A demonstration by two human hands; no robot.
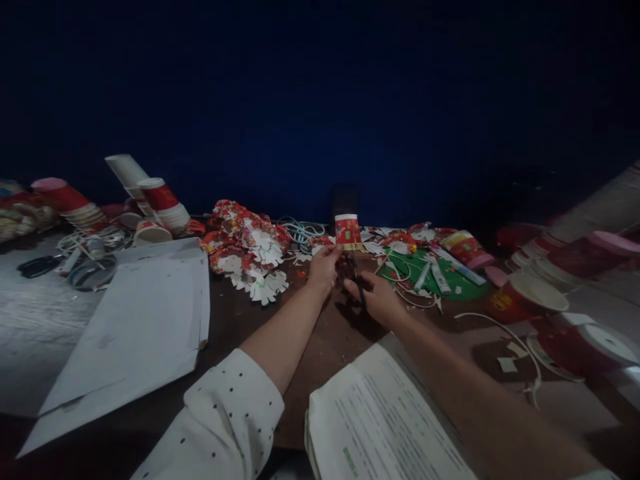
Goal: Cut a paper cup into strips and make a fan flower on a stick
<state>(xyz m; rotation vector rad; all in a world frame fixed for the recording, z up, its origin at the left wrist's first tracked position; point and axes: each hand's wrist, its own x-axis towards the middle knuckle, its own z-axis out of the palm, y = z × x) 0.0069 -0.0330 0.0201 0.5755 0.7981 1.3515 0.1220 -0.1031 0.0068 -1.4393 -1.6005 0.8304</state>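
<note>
Ahead of me, near the middle, a red paper cup (347, 231) with a white band on top and a pale yellow lower edge is in the fingers of my left hand (324, 268). Those fingers are closed at the cup's lower left side. Dark-handled scissors (356, 275) are gripped in my right hand (376, 295), blades pointing up and away toward the cup. Shadow hides the space between my hands, so whether the blades touch the cup's edge is unclear.
Red and white cut paper flowers (250, 233) are heaped left of centre. Stacked paper cups (165, 207) stand further left, beyond a large white board (135, 327). Glue tubes (440, 277) lie on a green mat (465, 288) at right. A printed book (375, 420) is nearest me.
</note>
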